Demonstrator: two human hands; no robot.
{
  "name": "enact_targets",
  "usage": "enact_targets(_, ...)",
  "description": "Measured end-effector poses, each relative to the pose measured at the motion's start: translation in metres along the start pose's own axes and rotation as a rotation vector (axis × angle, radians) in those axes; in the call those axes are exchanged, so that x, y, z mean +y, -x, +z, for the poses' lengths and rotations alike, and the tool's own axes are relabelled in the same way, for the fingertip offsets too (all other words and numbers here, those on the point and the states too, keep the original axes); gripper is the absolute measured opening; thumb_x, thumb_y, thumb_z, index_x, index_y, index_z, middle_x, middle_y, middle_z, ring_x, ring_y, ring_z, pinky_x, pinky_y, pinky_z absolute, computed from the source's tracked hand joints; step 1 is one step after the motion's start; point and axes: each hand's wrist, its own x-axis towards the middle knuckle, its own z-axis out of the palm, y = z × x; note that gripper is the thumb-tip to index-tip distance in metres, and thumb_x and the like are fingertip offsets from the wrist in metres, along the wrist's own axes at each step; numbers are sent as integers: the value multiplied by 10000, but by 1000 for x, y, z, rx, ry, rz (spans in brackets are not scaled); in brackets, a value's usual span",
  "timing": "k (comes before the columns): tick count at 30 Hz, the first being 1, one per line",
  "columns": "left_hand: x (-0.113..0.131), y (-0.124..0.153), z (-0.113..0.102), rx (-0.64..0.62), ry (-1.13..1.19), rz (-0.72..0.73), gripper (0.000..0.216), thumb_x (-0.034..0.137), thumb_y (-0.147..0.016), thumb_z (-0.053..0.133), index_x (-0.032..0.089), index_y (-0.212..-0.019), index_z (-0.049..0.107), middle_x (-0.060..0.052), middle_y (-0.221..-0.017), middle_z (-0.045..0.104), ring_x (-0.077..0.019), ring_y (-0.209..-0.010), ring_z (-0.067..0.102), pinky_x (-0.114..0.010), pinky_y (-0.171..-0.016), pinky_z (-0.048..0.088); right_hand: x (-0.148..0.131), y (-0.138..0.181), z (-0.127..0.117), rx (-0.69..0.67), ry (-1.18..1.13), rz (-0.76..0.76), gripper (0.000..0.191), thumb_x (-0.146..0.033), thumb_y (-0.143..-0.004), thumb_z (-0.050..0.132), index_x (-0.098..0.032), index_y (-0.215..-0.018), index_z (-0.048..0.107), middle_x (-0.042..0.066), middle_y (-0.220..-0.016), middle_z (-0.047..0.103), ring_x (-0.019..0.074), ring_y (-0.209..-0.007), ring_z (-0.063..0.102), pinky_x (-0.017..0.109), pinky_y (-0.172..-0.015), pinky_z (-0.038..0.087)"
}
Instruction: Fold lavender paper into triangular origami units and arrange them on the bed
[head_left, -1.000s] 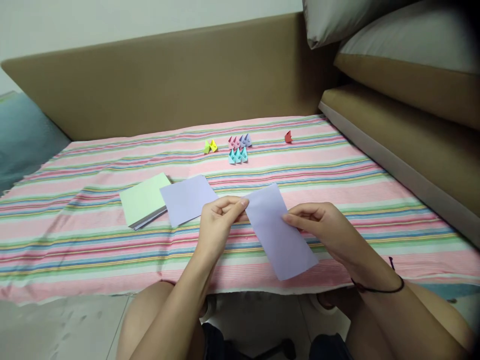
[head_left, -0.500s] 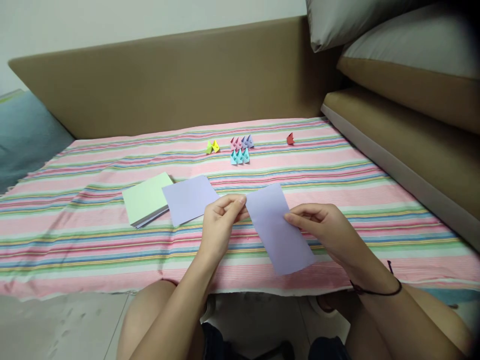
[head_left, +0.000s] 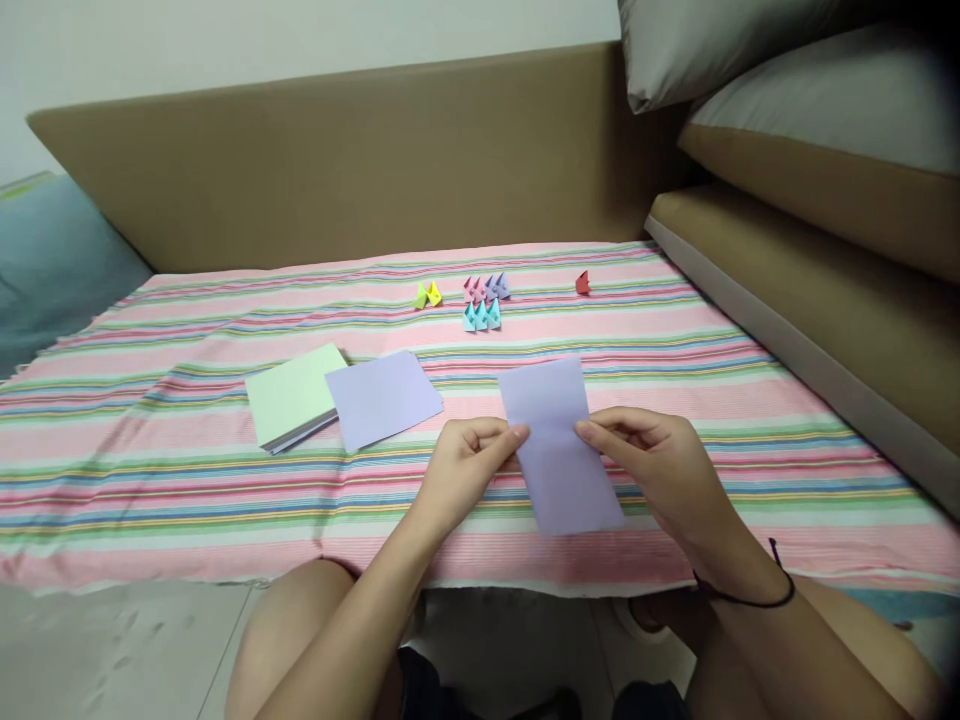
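Note:
A lilac paper strip [head_left: 559, 445] is held above the striped cloth [head_left: 187, 500]. My left hand [head_left: 465, 470] pinches its left long edge and my right hand [head_left: 652, 465] pinches its right long edge, both with fingers closed on the paper. The strip stands almost lengthwise away from me. To the left lie a loose lilac sheet [head_left: 382, 398] and a paper stack topped with pale green [head_left: 291, 396]. Farther back sit small folded paper pieces: yellow ones [head_left: 427, 294], a pink, lilac and blue cluster [head_left: 482, 300], and a single red one [head_left: 583, 284].
A brown padded backrest [head_left: 337, 160] runs behind the cloth. Brown and grey cushions [head_left: 810, 190] are stacked at the right. A teal cushion [head_left: 52, 260] lies at the far left. My bare knees [head_left: 300, 640] show below the cloth's front edge.
The strip has turned from a slant to nearly straight. My left hand slid down from its upper corner to the middle of its left edge. The view shifted slightly.

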Motion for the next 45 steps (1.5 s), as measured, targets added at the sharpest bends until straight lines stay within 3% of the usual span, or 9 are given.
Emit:
enact_targets(3,-1,-1,0,29,2,8,285,356,-807,649,127,-640,679,-37,-653,709,-148,-616,651,-242,-651,522,2,-1,2,7,-7,9,87,-327,-716,752,-243,-704,732,-7,-729,698,129,-692,613,204,-581,496)
enact_targets(8,-5,-3,-1,-43,-29,-74,243,360,-771,688,118,-788,711,-53,-742,728,-169,-694,668,-280,-736,529,6,-3,4,46,-23,-5,125,-336,-723,739,-213,-714,720,14,-747,701,167,-725,633,263,-630,519)
enact_targets(18,-6,-4,-1,-25,-53,-133,312,427,-709,727,125,-648,675,-38,-652,697,-152,-626,653,-260,-656,531,8,-6,5,121,-3,-16,170,-368,-738,715,-199,-718,720,28,-752,711,178,-725,633,289,-633,514)
enact_targets(26,-3,-4,2,4,-87,-184,261,362,-633,796,138,-640,663,-21,-652,694,-141,-621,651,-248,-650,534,9,-11,7,172,-112,-26,125,-315,-699,752,-196,-728,731,10,-716,697,162,-719,630,277,-649,508)
enact_targets(29,-2,-3,1,-27,-165,-194,234,332,-642,796,137,-639,668,-12,-607,680,-128,-609,645,-237,-668,533,9,-13,6,198,-119,-31,155,-337,-687,755,-187,-710,723,11,-700,689,157,-688,619,286,-640,505)
enact_targets(33,-3,-4,0,-108,-119,-262,235,341,-659,784,130,-728,705,-77,-726,741,-195,-720,705,-304,-750,555,9,-16,3,237,-129,-12,196,-368,-678,754,-179,-712,718,19,-694,681,156,-650,603,293,-601,498)
enact_targets(38,-3,-4,1,-143,-72,-299,245,350,-674,775,123,-710,691,-110,-737,748,-207,-700,718,-306,-716,566,11,-19,-1,244,-163,4,187,-355,-667,763,-177,-694,711,10,-672,675,143,-625,594,278,-575,492)
enact_targets(42,-9,-8,-1,-60,-82,-288,281,380,-660,782,125,-689,667,-100,-698,740,-196,-667,712,-295,-681,567,10,-18,1,278,-82,-47,194,-369,-706,728,-179,-737,711,24,-704,693,178,-670,630,312,-609,519)
enact_targets(45,-14,-12,-4,71,-78,-335,378,463,-658,764,107,-764,691,-127,-748,745,-211,-702,714,-302,-691,565,4,-12,2,365,160,-255,160,-348,-789,659,-197,-782,710,37,-776,711,209,-758,650,347,-692,524)
